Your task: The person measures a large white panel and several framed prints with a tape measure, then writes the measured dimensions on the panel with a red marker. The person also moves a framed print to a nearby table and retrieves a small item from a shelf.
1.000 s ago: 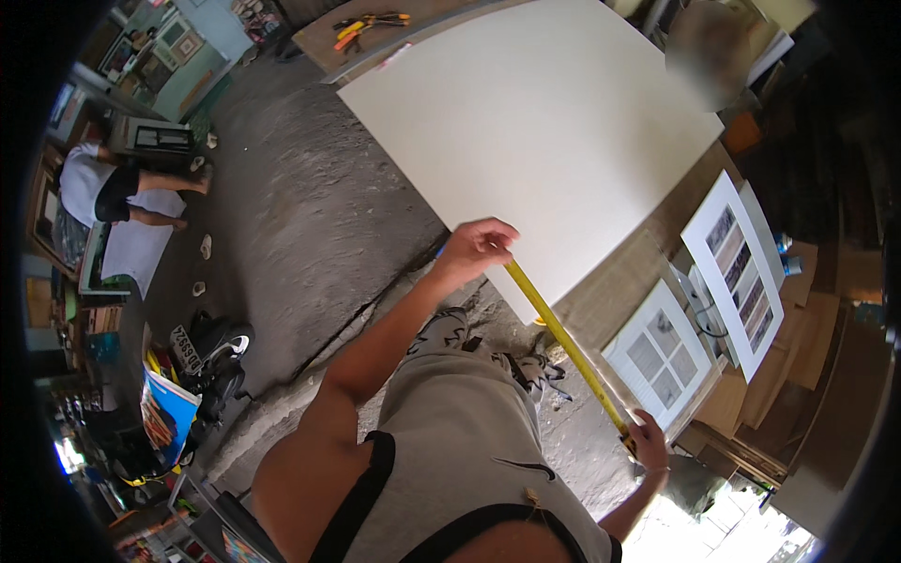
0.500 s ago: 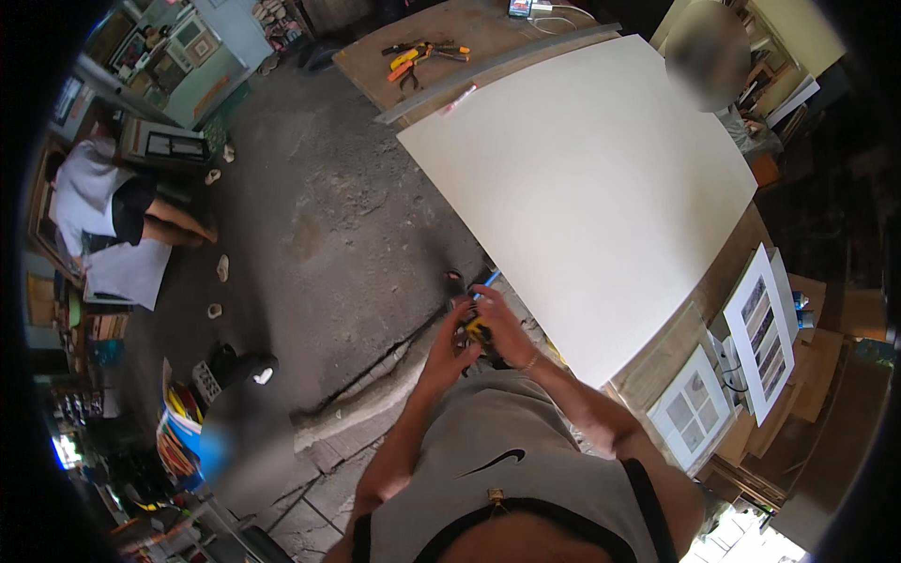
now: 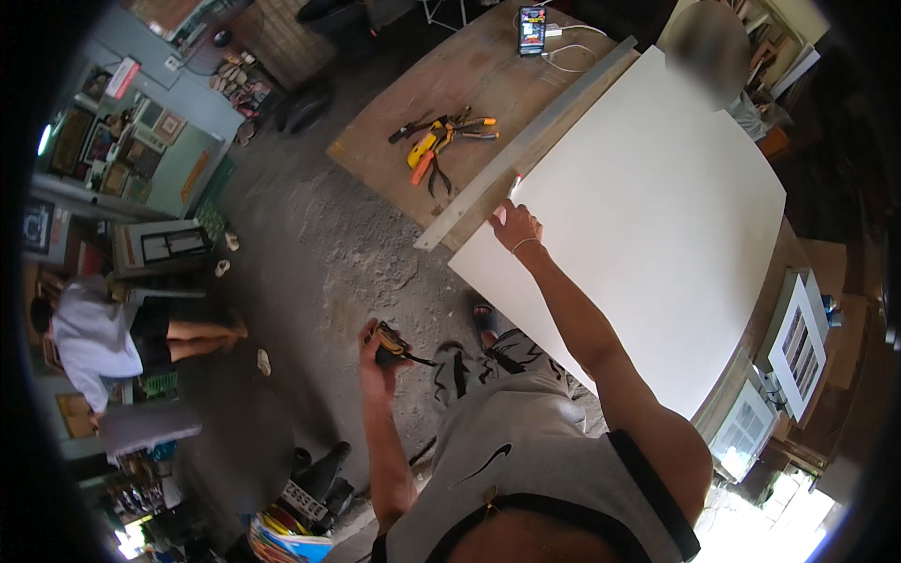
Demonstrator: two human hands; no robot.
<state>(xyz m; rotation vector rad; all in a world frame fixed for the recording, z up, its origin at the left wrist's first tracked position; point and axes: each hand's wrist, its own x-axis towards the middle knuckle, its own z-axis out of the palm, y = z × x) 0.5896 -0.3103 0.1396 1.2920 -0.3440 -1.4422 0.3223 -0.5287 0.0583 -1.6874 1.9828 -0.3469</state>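
- Head view: left hand [image 3: 374, 368], just left of the frame's lower middle, has its fingers closed around a black and yellow tape measure [image 3: 389, 345], held out over the grey floor [image 3: 352, 239]; a dark strap trails from the tape toward the trousers.
- Right hand [image 3: 518, 227], above the frame's centre, is stretched over the near left edge of a big white sheet [image 3: 619, 235], fingers bent.
- A red and white pen [image 3: 515, 187] sits right at those fingertips; I can't tell whether they grip it or only touch it.
- Along the sheet's upper left edge runs a long metal bar [image 3: 526, 141].
- Beyond the bar, on the brown table [image 3: 375, 155] at upper middle, pliers and other hand tools [image 3: 436, 145] lie bunched together, with a lit phone [image 3: 532, 31] and white cable [image 3: 582, 49] farther up.
- Two white-bordered panels [image 3: 800, 349] stand at the right of the frame.
- Over at the left, a co-worker [image 3: 94, 333] in a white shirt bends forward.
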